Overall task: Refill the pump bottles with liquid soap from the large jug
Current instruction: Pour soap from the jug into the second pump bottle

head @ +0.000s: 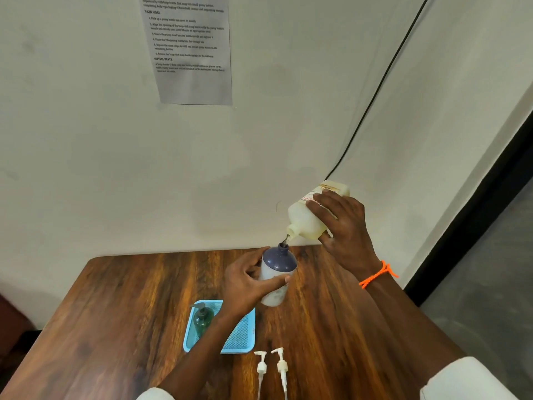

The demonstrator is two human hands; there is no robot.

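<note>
A printed sheet [191,50] was taped to the far wall; its headings read "TASK GOAL" and "INITIAL STATE", but the smaller lines were too blurred to read. The large jug [311,215], pale and translucent, carried a label with red print too small to make out. The right hand [344,226], an orange cord [377,275] at its wrist, gripped the jug around its body and held it tilted, spout down and to the left, above the far edge of the wooden table [331,313]. A thin stream ran from the spout into the open neck of a white pump bottle [277,277] with a dark blue shoulder. The left hand [249,280] wrapped around that bottle's left side, just below the jug. Nearer and left, a blue tray [239,336] held a green pump bottle [202,320]. Two white pump heads [271,370] lay at the table's near edge.
</note>
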